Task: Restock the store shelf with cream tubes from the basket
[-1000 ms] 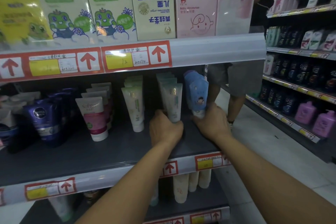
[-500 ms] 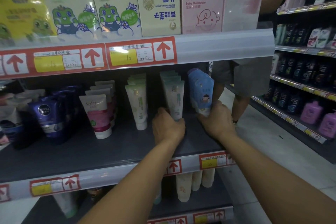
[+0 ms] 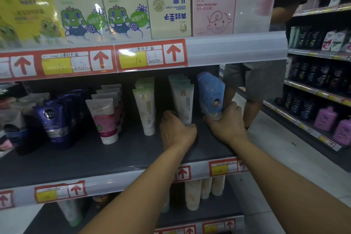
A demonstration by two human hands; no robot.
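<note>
On the dark middle shelf [image 3: 79,157], rows of cream tubes stand cap-down. My left hand [image 3: 176,131] grips the base of the front white-green tube [image 3: 183,100] in its row. My right hand [image 3: 227,122] wraps around the bottom of the front blue tube [image 3: 211,95] at the shelf's right end. Left of them stand another white-green tube row [image 3: 145,108], a pink-white tube row [image 3: 103,118] and dark blue pouches [image 3: 52,118]. The basket is out of view.
Tall lotion boxes [image 3: 125,4] fill the shelf above, behind red price strips. Beige tubes [image 3: 193,194] stand on the shelf below. A person in grey shorts [image 3: 254,80] stands in the aisle right of the shelf. Another shelving unit with bottles [image 3: 321,81] runs along the right.
Both hands stay on their tubes. The blue tubes lean slightly more to the left, and my view has drifted a little to the left and down.
</note>
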